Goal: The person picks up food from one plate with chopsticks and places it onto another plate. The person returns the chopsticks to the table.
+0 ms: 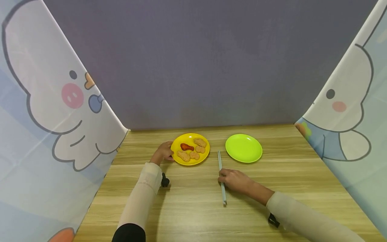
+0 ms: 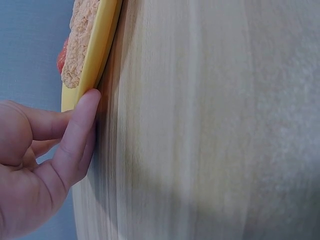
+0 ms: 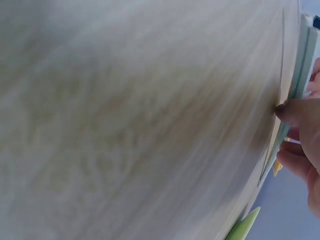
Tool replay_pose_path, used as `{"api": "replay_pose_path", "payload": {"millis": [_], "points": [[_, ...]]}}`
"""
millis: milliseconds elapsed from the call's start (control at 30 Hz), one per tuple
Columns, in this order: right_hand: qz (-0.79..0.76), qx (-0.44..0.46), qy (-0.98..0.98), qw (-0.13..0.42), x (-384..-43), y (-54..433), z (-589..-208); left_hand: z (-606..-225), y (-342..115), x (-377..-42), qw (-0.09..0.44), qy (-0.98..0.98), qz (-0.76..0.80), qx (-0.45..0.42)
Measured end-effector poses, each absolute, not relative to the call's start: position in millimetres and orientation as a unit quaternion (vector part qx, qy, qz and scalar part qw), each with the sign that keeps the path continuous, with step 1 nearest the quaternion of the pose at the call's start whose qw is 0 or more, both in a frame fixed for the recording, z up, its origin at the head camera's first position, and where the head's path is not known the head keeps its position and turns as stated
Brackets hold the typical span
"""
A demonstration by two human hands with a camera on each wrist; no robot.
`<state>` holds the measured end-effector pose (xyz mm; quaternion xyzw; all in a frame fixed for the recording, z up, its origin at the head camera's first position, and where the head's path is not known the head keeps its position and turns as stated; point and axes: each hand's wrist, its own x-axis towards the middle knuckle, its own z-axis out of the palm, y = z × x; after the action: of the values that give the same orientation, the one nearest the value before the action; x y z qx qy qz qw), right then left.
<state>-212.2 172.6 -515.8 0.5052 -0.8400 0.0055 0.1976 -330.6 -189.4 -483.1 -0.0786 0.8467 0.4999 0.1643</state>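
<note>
At the yellow plate's left edge, my left hand (image 1: 165, 151) pinches the rim between thumb and fingers. On that yellow plate (image 1: 182, 136) lie a reddish-brown drumstick (image 1: 186, 147) and several tan breaded pieces (image 1: 183, 156). In the left wrist view, fingertips (image 2: 89, 102) press against the rim close to the tabletop. My right hand (image 1: 235, 180) grips a long, thin, pale grey-green stick (image 1: 223, 193) near its middle. The stick points away from me, low over the table, and in the right wrist view it looks like two narrow bars side by side.
A lime green plate (image 1: 243, 148) stands at the back right, beyond my right hand. The wood-grain table (image 1: 187, 215) ends at a grey back panel (image 1: 211, 67). Cartoon-printed sheets (image 1: 45, 141) slope along both sides.
</note>
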Motion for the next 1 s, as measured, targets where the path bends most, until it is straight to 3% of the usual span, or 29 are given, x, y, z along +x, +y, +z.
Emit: {"api": "replay_pose_path", "payload": {"millis": [567,1000], "points": [[0.034,0.554,-0.811,0.183,-215,181,-517,-481,-189,-330,0.171,0.852,0.489,-0.078],[0.052,0.550,-0.815,0.177,-218,184,-521,-484,-182,-326,0.140,0.886,0.436,-0.068]]}}
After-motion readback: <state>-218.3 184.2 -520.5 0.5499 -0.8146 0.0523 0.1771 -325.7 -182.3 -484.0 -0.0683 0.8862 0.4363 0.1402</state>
